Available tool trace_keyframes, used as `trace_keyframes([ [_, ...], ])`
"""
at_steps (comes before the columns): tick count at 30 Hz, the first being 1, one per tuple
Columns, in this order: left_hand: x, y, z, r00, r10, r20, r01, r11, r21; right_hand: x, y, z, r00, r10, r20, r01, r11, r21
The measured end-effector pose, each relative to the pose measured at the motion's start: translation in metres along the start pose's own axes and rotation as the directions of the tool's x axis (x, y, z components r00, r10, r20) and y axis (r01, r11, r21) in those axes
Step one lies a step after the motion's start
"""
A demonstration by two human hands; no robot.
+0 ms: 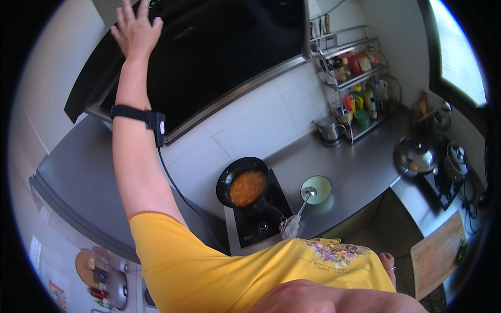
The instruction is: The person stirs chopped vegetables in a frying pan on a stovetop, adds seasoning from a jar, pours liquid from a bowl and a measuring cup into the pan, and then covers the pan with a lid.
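My left hand (pixel 137 35) is raised to the upper left, its fingers spread in front of the black range hood (pixel 227 51), holding nothing. Whether it touches the hood is unclear. My right hand (pixel 387 259) hangs low beside the yellow shirt, mostly hidden, with a band at the wrist. In front of me a black frying pan (pixel 224 180) holds orange-red food (pixel 248 187) with a liquid look and sits tilted in view on a black cooktop (pixel 250 231). A metal ladle (pixel 305 204) rests in a pale green bowl (pixel 323 187); a greyish cloth (pixel 290 227) lies by its handle.
A metal rack (pixel 344 84) with bottles and jars stands on the grey counter (pixel 362 164), beside a metal kettle (pixel 330 128). At right are a lidded pan (pixel 418 154), another lidded pot (pixel 457 158) and a wooden cutting board (pixel 436 256). A cable runs from my left armband.
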State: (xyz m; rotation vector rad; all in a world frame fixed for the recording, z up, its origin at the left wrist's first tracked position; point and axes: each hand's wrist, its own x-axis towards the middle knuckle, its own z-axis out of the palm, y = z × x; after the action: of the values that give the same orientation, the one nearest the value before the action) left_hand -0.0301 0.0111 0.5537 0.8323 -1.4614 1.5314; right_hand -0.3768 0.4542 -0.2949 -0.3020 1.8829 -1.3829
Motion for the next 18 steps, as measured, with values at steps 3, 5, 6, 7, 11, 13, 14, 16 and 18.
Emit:
trace_keyframes([
  [3, -0.012, 0.0, 0.003, 0.944, 0.032, -0.328, -0.104, 0.973, -0.206, -0.026, 0.02, -0.009, 0.998, 0.071, 0.002, -0.069, 0.973, 0.221],
  [5, -0.035, 0.017, -0.001, 0.912, 0.018, -0.409, -0.195, 0.898, -0.394, -0.044, 0.027, -0.014, 0.985, 0.159, -0.069, -0.124, 0.924, 0.361],
  [6, -0.05, 0.032, -0.007, 0.922, 0.021, -0.388, -0.22, 0.85, -0.479, -0.049, 0.026, -0.018, 0.988, 0.151, -0.039, -0.128, 0.926, 0.354],
  [7, -0.072, 0.051, -0.015, 0.941, 0.026, -0.337, -0.222, 0.798, -0.56, -0.056, 0.027, -0.019, 0.966, 0.257, -0.028, -0.201, 0.813, 0.546],
  [11, -0.176, 0.148, -0.056, 0.976, 0.175, -0.131, -0.2, 0.475, -0.857, -0.075, 0.02, -0.042, 0.912, 0.396, -0.101, -0.283, 0.79, 0.544],
  [13, -0.23, 0.192, -0.082, 0.945, 0.307, -0.116, -0.223, 0.343, -0.912, -0.085, 0.015, -0.051, 0.886, 0.438, -0.151, -0.31, 0.803, 0.509],
  [14, -0.253, 0.21, -0.096, 0.932, 0.349, -0.101, -0.205, 0.275, -0.939, -0.089, 0.013, -0.053, 0.877, 0.447, -0.174, -0.286, 0.778, 0.559],
  [16, -0.287, 0.234, -0.12, 0.93, 0.367, -0.019, -0.103, 0.21, -0.972, -0.09, 0.008, -0.057, 0.88, 0.444, -0.169, -0.238, 0.721, 0.651],
  [18, -0.308, 0.245, -0.118, 0.917, 0.377, 0.13, 0.065, 0.181, -0.981, -0.082, 0.006, -0.059, 0.885, 0.449, -0.122, -0.226, 0.644, 0.73],
])
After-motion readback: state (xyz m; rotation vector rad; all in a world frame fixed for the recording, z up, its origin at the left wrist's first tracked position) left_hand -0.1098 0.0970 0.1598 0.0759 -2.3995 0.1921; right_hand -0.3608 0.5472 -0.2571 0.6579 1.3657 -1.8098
